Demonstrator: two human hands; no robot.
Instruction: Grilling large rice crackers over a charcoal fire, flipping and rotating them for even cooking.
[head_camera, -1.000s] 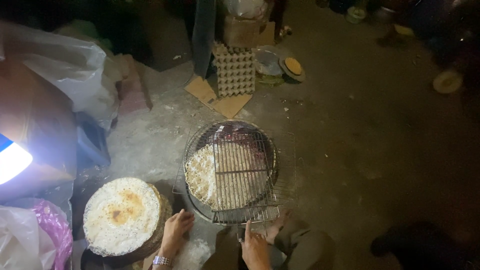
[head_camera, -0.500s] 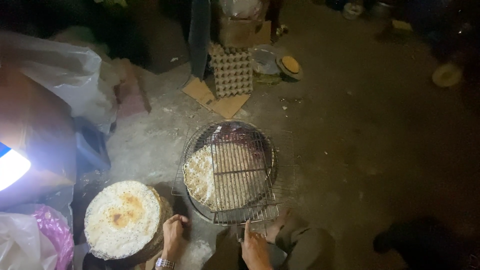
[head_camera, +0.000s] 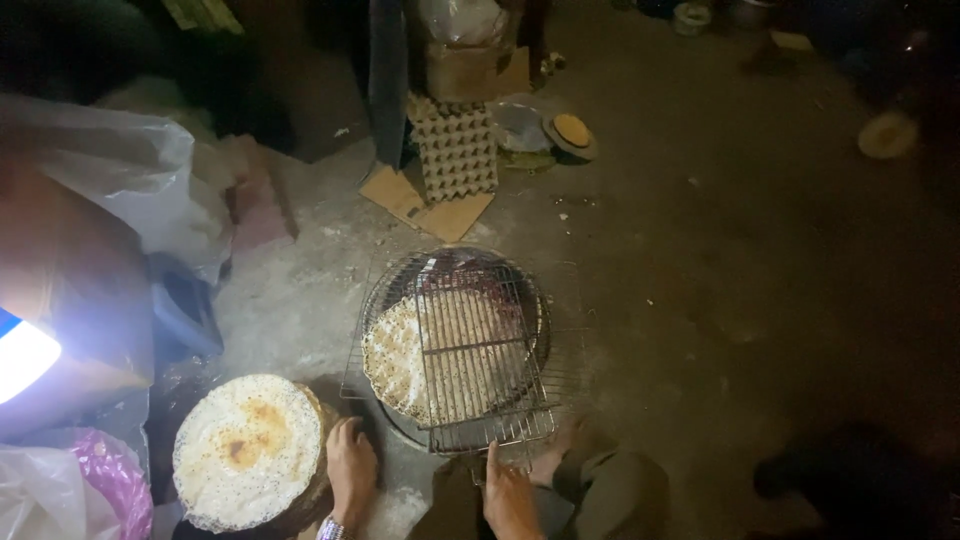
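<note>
An egg tray (head_camera: 457, 152) is lying on flattened cardboard (head_camera: 430, 205) on the concrete floor (head_camera: 720, 250). A cardboard box (head_camera: 470, 68) is standing behind it. A white plastic bag (head_camera: 130, 170) and a pink plastic bag (head_camera: 105, 480) are sitting at the left.

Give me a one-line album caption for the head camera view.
Flatbread toasting under a wire grill, right hand at its edge, left hand beside a finished stack.
</note>
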